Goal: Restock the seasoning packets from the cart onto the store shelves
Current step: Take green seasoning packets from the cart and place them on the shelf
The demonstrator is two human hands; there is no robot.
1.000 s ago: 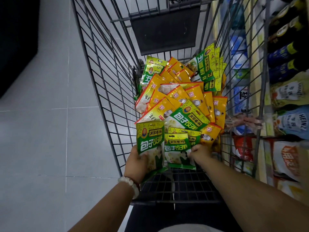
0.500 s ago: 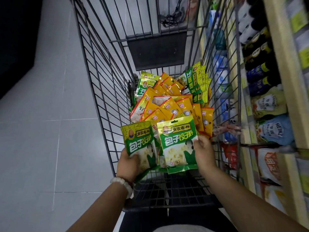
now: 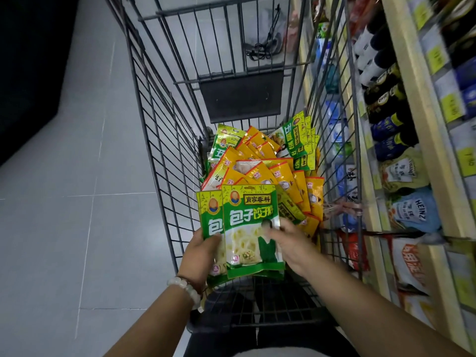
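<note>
Wire cart (image 3: 159,140) beside store shelves (image 3: 422,104), heap of orange and green seasoning packets (image 3: 268,163) in its far end. Left hand (image 3: 203,251) grips green packets (image 3: 247,228) from below, fanned upright above cart's near end. Right hand (image 3: 291,243) touches front packet's right edge, fingers blurred; cannot tell grip.

We are in a shop aisle, most likely a grocery store. A wire shopping cart (image 3: 159,140) stands before us on a pale tiled floor (image 3: 64,202), loaded with seasoning packets (image 3: 270,171) in green and yellow. Along our right run store shelves (image 3: 412,73) with price tags (image 3: 435,56) on their edges, stocked with dark sauce bottles (image 3: 386,99) and Heinz pouches (image 3: 414,212).
</note>
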